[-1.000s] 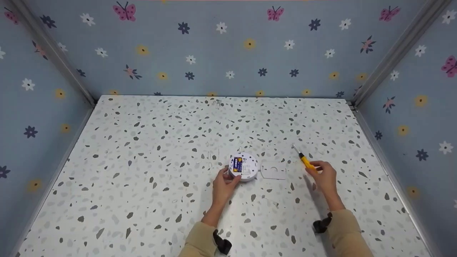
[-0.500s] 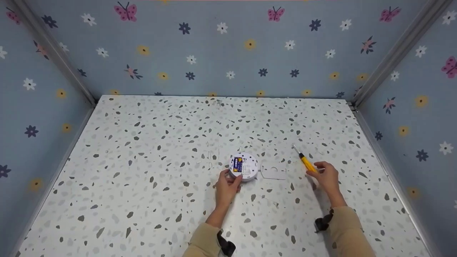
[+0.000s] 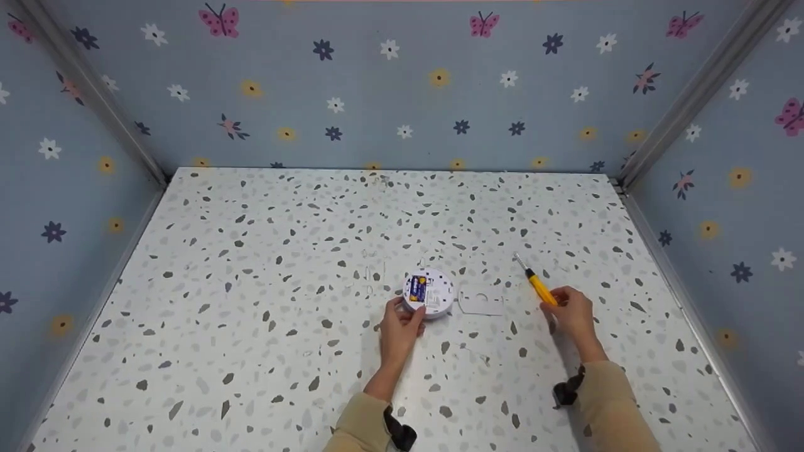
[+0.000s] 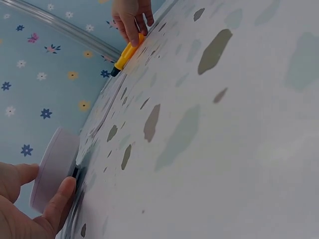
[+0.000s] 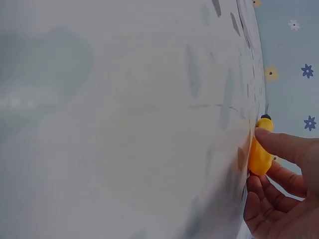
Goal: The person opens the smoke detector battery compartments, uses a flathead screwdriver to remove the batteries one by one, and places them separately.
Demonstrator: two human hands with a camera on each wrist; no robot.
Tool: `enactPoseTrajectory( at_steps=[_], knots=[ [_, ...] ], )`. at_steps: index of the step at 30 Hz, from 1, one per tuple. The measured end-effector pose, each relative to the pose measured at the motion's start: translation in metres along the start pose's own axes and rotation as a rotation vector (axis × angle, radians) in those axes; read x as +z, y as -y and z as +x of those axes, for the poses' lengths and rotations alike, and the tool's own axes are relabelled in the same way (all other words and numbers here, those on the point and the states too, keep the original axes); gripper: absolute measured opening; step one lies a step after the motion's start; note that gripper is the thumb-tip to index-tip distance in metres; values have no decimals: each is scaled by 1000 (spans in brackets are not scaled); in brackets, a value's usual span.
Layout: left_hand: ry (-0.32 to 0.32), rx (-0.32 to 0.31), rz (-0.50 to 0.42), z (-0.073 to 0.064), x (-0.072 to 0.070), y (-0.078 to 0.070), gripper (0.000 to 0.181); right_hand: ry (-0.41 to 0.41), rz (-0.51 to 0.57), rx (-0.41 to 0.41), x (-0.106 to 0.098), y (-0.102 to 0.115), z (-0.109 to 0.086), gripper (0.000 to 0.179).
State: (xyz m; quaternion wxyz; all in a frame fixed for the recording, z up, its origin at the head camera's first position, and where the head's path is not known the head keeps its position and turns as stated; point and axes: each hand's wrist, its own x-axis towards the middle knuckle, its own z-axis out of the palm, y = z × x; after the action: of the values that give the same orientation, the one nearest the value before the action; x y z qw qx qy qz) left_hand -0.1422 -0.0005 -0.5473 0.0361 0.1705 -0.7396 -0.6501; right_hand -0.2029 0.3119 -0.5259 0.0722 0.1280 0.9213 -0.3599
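My left hand (image 3: 399, 329) grips the lower left edge of a round white battery-powered device (image 3: 443, 295), its thumb on the near rim. The device's uncovered compartment shows blue batteries (image 3: 417, 289) inside. In the left wrist view the white side wall of the device (image 4: 57, 164) stands between thumb and fingers. At the right, my right hand (image 3: 573, 312) pinches the yellow handle of a screwdriver (image 3: 540, 289), whose metal tip points away to the upper left. The right wrist view has the yellow handle (image 5: 261, 152) between thumb and fingers, low at the tabletop.
A flat white cover plate (image 3: 482, 301) lies just right of the round device. The speckled white table (image 3: 251, 351) is bounded by a flowered blue wall (image 3: 370, 81) at the back and similar panels at both sides. Black straps with cameras (image 3: 568, 390) sit on the wrists.
The left forearm and wrist have shifted slightly right while the round device stays in place. The right hand's fingers have shifted slightly on the screwdriver handle; the screwdriver has barely moved.
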Motion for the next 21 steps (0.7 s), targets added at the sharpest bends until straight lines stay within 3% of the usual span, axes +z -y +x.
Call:
enactPoseTrajectory(
  at_steps=[7,21],
  knots=[
    [-4,2,34,2,-3,-1,45,-35,-15,-15,1,0,-1,31],
    [-10,0,54,10,-9,-6,36,-157,100,38,4,2,-5,31]
  ],
)
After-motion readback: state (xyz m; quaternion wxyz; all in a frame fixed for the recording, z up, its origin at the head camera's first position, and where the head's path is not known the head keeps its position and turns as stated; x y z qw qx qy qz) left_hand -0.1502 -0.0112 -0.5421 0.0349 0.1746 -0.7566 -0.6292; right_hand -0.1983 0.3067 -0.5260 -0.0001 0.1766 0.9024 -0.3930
